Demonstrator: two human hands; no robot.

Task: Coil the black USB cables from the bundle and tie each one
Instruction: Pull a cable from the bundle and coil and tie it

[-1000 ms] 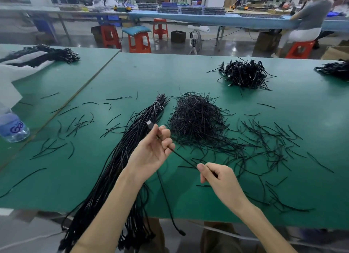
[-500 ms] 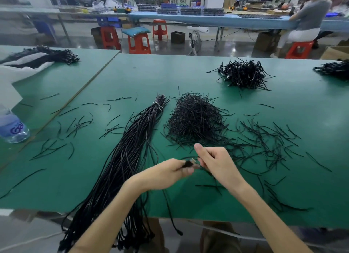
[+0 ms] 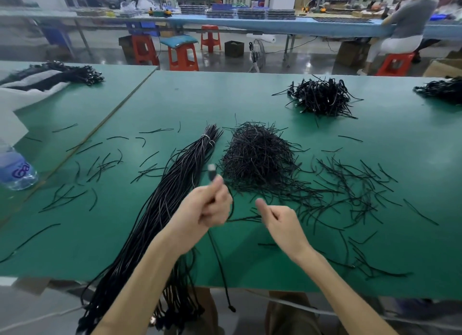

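While the thin black USB cable (image 3: 218, 261) is gripped only near its top end, no coil has taken shape yet. In the head view, the left hand (image 3: 210, 209) is closed round the cable just under its silvery metal plug (image 3: 212, 171), which sticks up past the fingers (image 3: 219, 182). The rest of the cable drops over the near edge of the green-topped table (image 3: 400, 159) and hangs free. A short run of it crosses to the right hand (image 3: 280, 219), whose fingers are curled with the thumb raised and seem to pinch the strand, though blur makes the contact hard to read. The long tied bundle of black USB cables (image 3: 175, 184) lies just left of the hands, and the loose heap of short black wire ties (image 3: 257, 157) lies just beyond them. To coil well, I judge that the left hand should hold the plug end fixed while the right feeds even loops into it. The slack needs to stay away from the bundle and the stray ties. One tie from the heap can then bind the coil.
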